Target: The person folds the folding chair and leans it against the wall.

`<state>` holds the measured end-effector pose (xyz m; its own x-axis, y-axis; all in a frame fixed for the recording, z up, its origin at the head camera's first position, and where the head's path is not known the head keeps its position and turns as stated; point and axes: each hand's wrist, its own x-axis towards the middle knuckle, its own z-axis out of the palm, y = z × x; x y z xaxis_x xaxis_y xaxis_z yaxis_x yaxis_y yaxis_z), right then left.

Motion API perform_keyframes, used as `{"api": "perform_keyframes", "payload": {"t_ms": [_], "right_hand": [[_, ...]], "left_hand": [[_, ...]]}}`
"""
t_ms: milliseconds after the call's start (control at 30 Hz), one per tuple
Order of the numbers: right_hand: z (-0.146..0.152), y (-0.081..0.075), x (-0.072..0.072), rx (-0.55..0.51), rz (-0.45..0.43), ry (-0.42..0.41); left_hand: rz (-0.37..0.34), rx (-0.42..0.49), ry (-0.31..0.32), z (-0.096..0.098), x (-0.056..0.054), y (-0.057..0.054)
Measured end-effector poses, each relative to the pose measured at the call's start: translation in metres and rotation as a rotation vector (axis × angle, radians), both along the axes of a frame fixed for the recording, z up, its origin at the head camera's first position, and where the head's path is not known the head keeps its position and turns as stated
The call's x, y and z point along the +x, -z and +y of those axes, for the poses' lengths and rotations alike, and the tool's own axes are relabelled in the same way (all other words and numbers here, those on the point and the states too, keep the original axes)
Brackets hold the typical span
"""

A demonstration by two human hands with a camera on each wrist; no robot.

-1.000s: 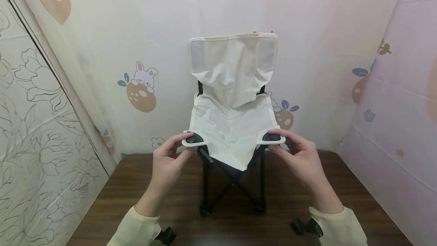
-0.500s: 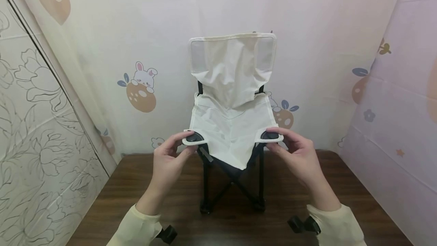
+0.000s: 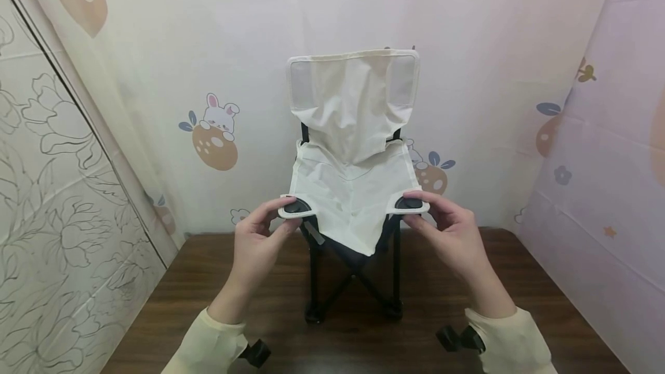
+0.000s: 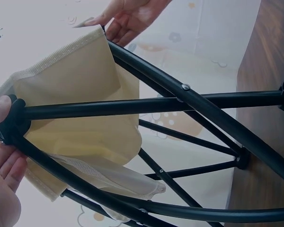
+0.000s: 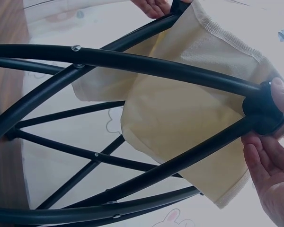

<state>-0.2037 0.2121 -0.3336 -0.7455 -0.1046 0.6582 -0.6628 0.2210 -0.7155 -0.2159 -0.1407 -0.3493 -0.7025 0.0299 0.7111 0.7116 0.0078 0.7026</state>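
A small folding chair (image 3: pixel 353 189) with a cream fabric seat and a black tubular frame stands upright on the wooden table. My left hand (image 3: pixel 258 235) pinches the chair's front left corner, thumb below and fingers on top of the black corner piece (image 3: pixel 298 206). At the front right corner, my right hand (image 3: pixel 451 229) grips the matching black corner piece (image 3: pixel 408 203) the same way. Both wrist views look under the seat, where crossed black tubes (image 4: pixel 184 94) meet at rivets. In the right wrist view the black joint (image 5: pixel 262 109) sits between thumb and fingers.
The brown wooden table (image 3: pixel 208 305) carries the chair's feet. Behind it hangs a pale curtain (image 3: pixel 249 45) printed with rabbits and carrots. A white panel with flower outlines (image 3: pixel 62 189) stands at the left, and fabric (image 3: pixel 613 189) closes off the right side.
My right hand has moved slightly left and up with its corner, so the two front corners are a little closer together. The left hand has barely moved.
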Motion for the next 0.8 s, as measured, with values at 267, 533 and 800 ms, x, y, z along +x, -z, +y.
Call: {"api": "perform_keyframes", "payload": {"t_ms": [267, 533, 800], "right_hand": [[-0.0014, -0.0032, -0.0023, 0.022, 0.015, 0.014], [-0.0027, -0.0051, -0.0037, 0.037, 0.013, 0.024], [-0.0029, -0.0055, -0.0057, 0.026, 0.015, 0.008]], "left_hand": [[0.011, -0.029, -0.028, -0.0012, -0.0033, -0.0025], [0.026, -0.037, -0.030, -0.0021, -0.0064, -0.0042], [0.039, -0.034, -0.027, -0.0011, -0.0089, -0.0047]]}}
